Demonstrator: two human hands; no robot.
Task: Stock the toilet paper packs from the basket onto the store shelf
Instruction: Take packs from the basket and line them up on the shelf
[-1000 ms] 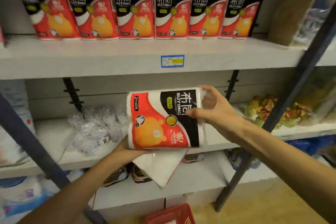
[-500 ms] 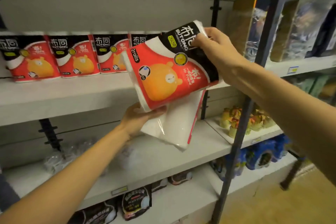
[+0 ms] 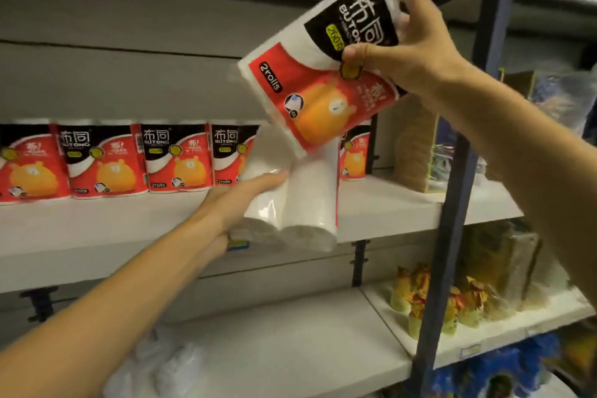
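Note:
My right hand (image 3: 410, 42) grips the black top end of a red, black and white toilet paper pack (image 3: 310, 90), tilted and raised above the shelf (image 3: 97, 226). Just below it, a second pack (image 3: 303, 203) shows its white back and hangs over the shelf's front edge. My left hand (image 3: 239, 200) holds this second pack from the left, fingers laid along its side and thumb underneath. A row of several matching packs (image 3: 174, 158) stands upright at the back of the same shelf, partly hidden by the two held packs. No basket is in view.
A dark blue upright post (image 3: 452, 203) stands just right of the held packs. A brown box (image 3: 413, 145) sits on the shelf beyond it. Yellow-green wrapped goods (image 3: 436, 304) and clear plastic items (image 3: 168, 368) lie on the lower shelf.
Both hands have lifted the two packs from the lower shelf level up to the shelf with the row. The upper pack has tipped further and risen above that row.

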